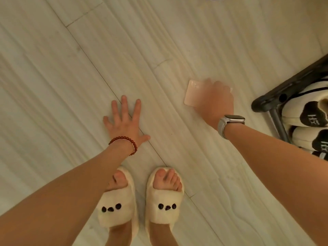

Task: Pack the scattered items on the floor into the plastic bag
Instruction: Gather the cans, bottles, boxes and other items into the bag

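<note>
Holding a pale flat card [192, 93] in the right hand [216, 102] grip, left hand [124, 121] spread over floor [53, 86].

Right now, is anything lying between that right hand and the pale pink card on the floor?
Nothing visible does. The right hand is already over the pale pink card, covering one end of it. The bag it should go into is not in view, so that path cannot be judged.

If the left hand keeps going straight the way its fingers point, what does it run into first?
Nothing, as far as this view shows. The left hand is spread, fingers pointing up the frame over bare floor. The pale flat item under the right hand lies well off that line.
</note>
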Available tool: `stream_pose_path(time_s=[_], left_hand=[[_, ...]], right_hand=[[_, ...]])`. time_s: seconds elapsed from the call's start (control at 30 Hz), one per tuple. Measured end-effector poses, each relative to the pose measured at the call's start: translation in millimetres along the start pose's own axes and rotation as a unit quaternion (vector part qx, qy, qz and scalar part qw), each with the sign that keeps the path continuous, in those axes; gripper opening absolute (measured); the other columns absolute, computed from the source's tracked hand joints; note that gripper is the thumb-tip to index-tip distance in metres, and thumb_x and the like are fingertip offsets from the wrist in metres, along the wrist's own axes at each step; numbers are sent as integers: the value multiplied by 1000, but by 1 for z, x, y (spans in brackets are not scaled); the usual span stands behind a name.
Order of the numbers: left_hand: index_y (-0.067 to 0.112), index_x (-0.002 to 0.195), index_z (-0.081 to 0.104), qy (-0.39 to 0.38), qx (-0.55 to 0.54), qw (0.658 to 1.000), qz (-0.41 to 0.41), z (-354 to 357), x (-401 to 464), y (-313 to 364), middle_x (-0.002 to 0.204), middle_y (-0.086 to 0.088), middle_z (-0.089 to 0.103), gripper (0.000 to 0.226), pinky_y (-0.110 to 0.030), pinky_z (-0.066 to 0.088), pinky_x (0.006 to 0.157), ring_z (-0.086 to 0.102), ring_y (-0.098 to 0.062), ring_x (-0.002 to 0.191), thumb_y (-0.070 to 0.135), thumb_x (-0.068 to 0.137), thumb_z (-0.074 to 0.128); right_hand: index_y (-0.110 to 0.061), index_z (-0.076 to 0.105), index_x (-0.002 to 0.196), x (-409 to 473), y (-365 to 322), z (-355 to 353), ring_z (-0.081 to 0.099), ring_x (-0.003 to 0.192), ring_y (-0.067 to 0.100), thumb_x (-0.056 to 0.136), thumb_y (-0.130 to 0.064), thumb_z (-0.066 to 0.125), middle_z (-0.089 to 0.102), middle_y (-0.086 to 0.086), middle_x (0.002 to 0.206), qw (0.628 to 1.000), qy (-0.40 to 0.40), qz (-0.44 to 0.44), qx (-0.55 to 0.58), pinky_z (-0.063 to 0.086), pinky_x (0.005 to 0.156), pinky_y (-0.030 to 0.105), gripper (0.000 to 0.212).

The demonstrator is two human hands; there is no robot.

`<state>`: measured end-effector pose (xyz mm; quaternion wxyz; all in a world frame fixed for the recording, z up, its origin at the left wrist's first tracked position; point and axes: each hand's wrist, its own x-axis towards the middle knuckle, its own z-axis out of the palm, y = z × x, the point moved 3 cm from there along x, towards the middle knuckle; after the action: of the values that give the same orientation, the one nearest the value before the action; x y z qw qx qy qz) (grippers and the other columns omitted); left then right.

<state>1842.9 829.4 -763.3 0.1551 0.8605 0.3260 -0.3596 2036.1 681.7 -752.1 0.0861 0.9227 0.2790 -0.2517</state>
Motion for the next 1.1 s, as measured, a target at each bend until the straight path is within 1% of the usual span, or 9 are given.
stream_pose_path(time_s=[0.17, 0.27, 0.33, 0.43, 0.5, 0.6, 0.73, 0.9, 1.1], left_hand=[[33, 144, -9, -53, -52, 997, 36, -23, -2, -12, 154, -6, -18, 96, -51, 19, 112, -11, -32, 142, 55, 78, 58], [26, 145, 8, -47, -163, 985, 9, -42, -19, -24, 155, -10, 0, 81, -47, 24, 111, 3, -30, 142, 46, 83, 56], [21, 144, 18, -35, -246, 968, -23, -55, -40, -34, 153, -11, 11, 71, -44, 27, 110, 14, -30, 140, 40, 86, 54], [14, 140, 29, -10, -330, 942, -57, -79, -87, -51, 147, -12, 27, 57, -41, 32, 107, 29, -29, 134, 32, 90, 50], [13, 136, 36, 9, -360, 930, -76, -98, -128, -63, 142, -12, 37, 50, -39, 34, 105, 35, -27, 130, 30, 91, 48], [14, 130, 45, 50, -389, 913, -112, -134, -199, -86, 131, -7, 52, 43, -38, 38, 102, 46, -24, 122, 30, 91, 48], [13, 125, 51, 136, -461, 858, -179, -195, -307, -132, 121, -5, 60, 36, -38, 40, 101, 53, -20, 115, 26, 91, 50], [10, 122, 53, 199, -504, 801, -254, -252, -428, -207, 121, -10, 59, 34, -40, 41, 99, 53, -25, 114, 21, 90, 49], [12, 122, 52, 262, -581, 685, -352, -260, -551, -305, 122, -10, 57, 33, -43, 40, 100, 52, -26, 116, 23, 91, 48]], right_hand=[[1, 39, 124, -11, -17, -11, 42, 108, 38, 84, -26, 54, 43, 21, 120, 999, -38, 5, -17, 41, 71, 42, 50], [1, 49, 111, -28, -31, -30, 55, 93, 38, 92, -14, 39, 53, 20, 110, 996, -30, -61, -57, 33, 60, 36, 27], [0, 51, 104, -44, -37, -52, 59, 80, 38, 95, -11, 34, 58, 18, 101, 994, -24, -89, -52, 32, 58, 34, 23], [-4, 52, 96, -82, -52, -95, 57, 72, 36, 96, -19, 33, 63, 17, 92, 991, -20, -15, 130, 40, 59, 37, 24], [-6, 53, 108, -118, -72, -126, 61, 76, 34, 95, -19, 38, 66, 14, 93, 957, -18, 37, 286, 51, 64, 43, 24], [-9, 52, 115, -174, -108, -177, 64, 74, 23, 94, -17, 43, 63, -4, 83, 916, -37, 42, 396, 56, 69, 43, 24], [-14, 54, 110, -247, -167, -254, 61, 70, 4, 94, -16, 44, 60, -15, 77, 897, -75, 1, 436, 53, 62, 27, 19], [-10, 54, 113, -341, -261, -353, 62, 77, 17, 94, -16, 44, 63, -2, 85, 911, -132, -119, 372, 55, 72, 37, 22], [-9, 54, 112, -433, -379, -426, 58, 71, 20, 93, -14, 44, 63, 4, 86, 918, -142, -241, 280, 52, 68, 39, 23]])
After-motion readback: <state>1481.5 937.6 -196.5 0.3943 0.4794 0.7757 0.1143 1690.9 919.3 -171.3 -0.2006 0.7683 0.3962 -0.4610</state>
